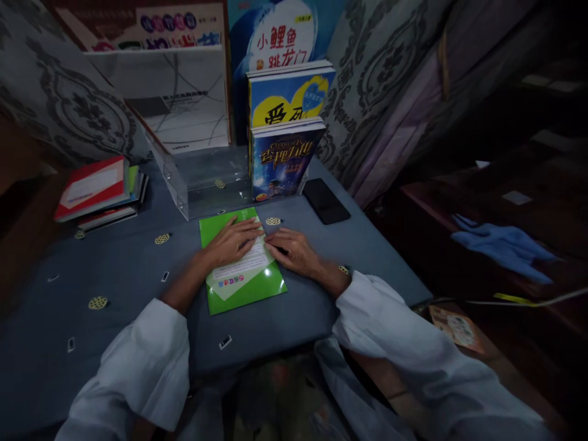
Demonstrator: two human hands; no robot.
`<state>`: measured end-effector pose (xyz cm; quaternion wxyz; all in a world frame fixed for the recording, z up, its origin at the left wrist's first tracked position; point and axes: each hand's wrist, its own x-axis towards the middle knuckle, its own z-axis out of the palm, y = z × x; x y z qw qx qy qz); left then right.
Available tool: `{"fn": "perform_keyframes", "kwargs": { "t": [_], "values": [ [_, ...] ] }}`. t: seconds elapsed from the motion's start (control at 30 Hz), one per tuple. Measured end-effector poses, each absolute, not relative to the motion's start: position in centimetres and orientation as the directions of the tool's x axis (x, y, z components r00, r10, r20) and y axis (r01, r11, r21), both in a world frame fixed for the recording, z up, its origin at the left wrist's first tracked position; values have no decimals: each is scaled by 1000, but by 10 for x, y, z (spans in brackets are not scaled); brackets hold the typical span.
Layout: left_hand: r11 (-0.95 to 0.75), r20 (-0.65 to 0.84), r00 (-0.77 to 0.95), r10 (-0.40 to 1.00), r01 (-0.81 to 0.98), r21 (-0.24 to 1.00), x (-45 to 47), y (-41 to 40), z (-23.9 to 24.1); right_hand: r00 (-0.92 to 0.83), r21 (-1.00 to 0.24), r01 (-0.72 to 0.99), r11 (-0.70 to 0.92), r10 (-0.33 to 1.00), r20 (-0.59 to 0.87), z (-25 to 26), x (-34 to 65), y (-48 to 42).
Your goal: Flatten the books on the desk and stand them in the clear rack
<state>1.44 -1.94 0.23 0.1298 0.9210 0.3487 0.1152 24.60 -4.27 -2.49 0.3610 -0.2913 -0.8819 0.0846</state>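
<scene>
Green book (250, 294), white label, is lying flat; left hand (232, 243) and right hand (294, 250) are resting open-palmed on it, grasping nothing.

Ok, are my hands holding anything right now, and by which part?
Nothing is gripped. The left hand lies flat on the cover of the green book, and the right hand rests at its right edge.

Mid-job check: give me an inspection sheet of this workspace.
Surface: blue-grey cloth-covered table, dimly lit.
Job's things: flat green paperback book under both hands.
Clutter: black phone, red-topped book stack, clear acrylic holder, upright books, scattered small gold perforated discs.
Hands: left hand and right hand flat on it, not gripping.
Cables: thin pale line at right, unclear.
Surroundings: patterned wall, blue cloth on dark shelf.
</scene>
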Motion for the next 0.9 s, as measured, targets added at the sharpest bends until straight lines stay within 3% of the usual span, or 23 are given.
{"fn": "perform_keyframes", "kwargs": {
  "t": [0.23,0.43,0.7,0.9],
  "values": [
    [-721,101,722,685,651,237,24,-31,3,-593,-390,433,812,583,556,-23,248,-51],
    [-731,106,740,664,613,301,19,-40,0,-580,-379,424,823,568,584,-26,252,-63],
    [-753,139,749,648,604,262,18,-42,-7,-552,-434,422,796,606,573,-27,252,-67],
    [-749,126,755,644,588,307,14,-44,-4,-588,-415,444,794,608,534,-27,259,-79]
  ]
}}
